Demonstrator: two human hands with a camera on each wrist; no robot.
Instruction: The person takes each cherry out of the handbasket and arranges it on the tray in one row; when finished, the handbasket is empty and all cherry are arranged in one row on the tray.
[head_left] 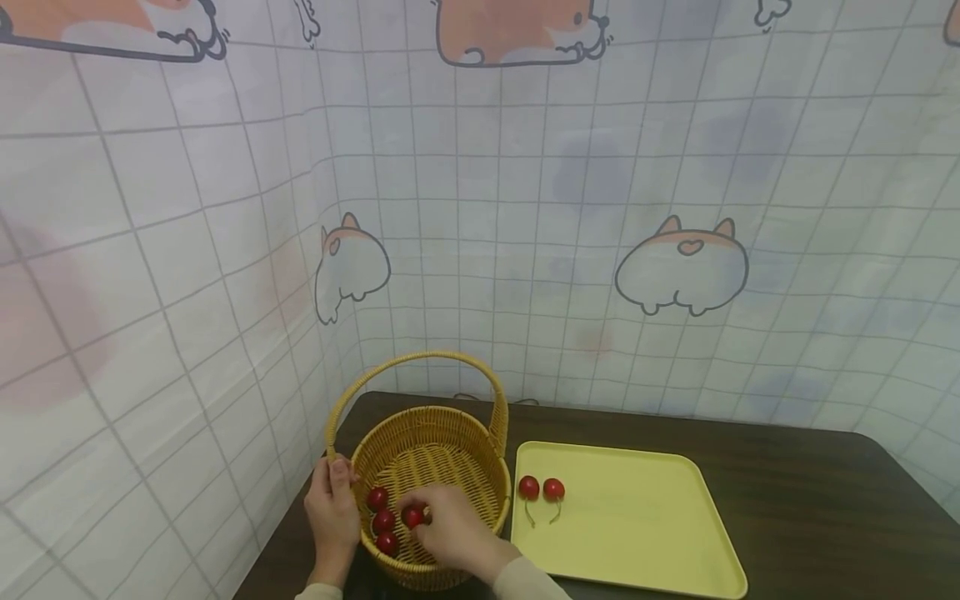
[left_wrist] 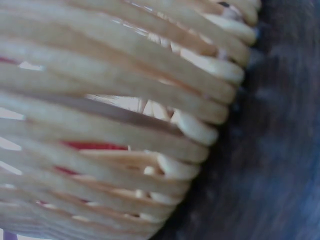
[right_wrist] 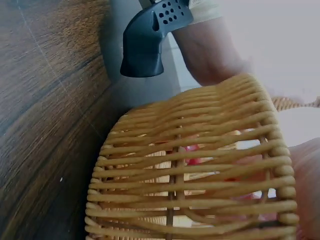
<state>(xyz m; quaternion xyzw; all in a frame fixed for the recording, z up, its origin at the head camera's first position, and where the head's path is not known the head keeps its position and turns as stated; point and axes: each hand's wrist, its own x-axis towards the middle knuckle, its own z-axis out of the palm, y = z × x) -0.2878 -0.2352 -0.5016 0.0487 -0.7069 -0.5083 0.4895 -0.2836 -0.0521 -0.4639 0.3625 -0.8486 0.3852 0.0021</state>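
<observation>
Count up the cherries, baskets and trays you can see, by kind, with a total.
Basket: 1
Tray: 1
Cherries: 6 (2 on the tray, 3 lying in the basket, 1 in the right hand)
Total: 8

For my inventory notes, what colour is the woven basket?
The basket is golden yellow, showing best in the head view.
</observation>
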